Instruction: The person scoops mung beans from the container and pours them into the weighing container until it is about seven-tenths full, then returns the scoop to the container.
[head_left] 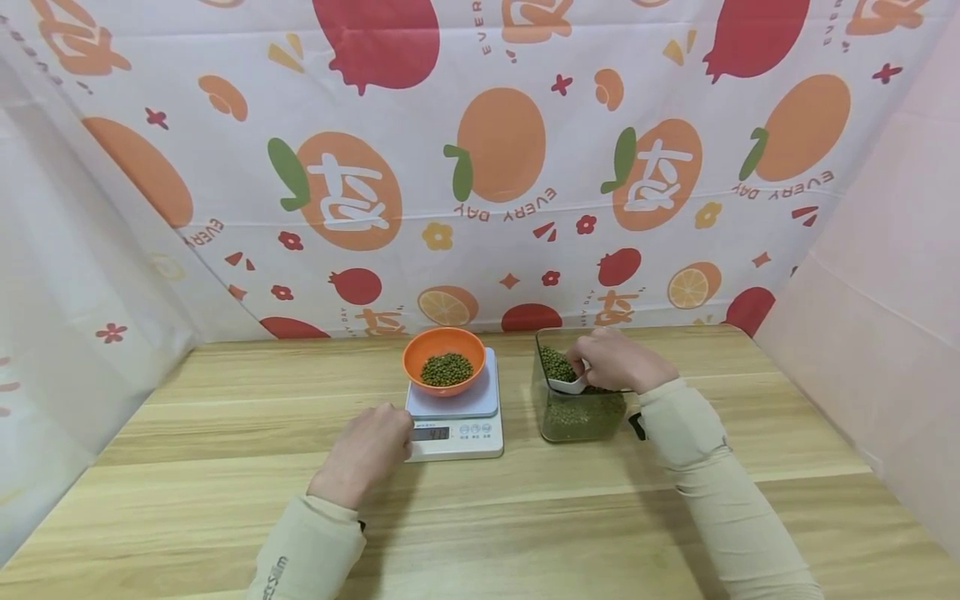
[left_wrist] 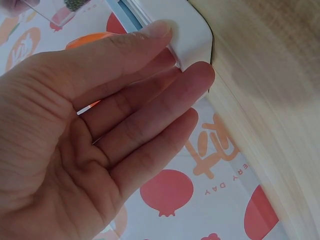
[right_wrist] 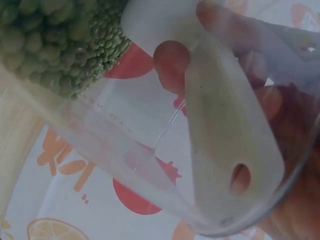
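My right hand (head_left: 618, 358) is inside the clear container (head_left: 581, 421), gripping a white scoop (right_wrist: 225, 130) by its flat handle with a hole near the end. Green mung beans (right_wrist: 65, 45) fill the container's lower part, and the scoop's bowl is among them in the head view. My left hand (head_left: 371, 446) is at the left edge of the kitchen scale (head_left: 453, 447). In the left wrist view its thumb (left_wrist: 157, 30) touches the scale's corner, while the other fingers extend loosely alongside. An orange bowl (head_left: 415, 354) holding mung beans sits on the scale's platform.
All this stands toward the back of a wooden table (head_left: 525, 525). The scale shows digits on its display (head_left: 431, 433), with buttons to the right. A fruit-printed white cloth (head_left: 420, 50) hangs behind the table, and pale cloth covers both sides.
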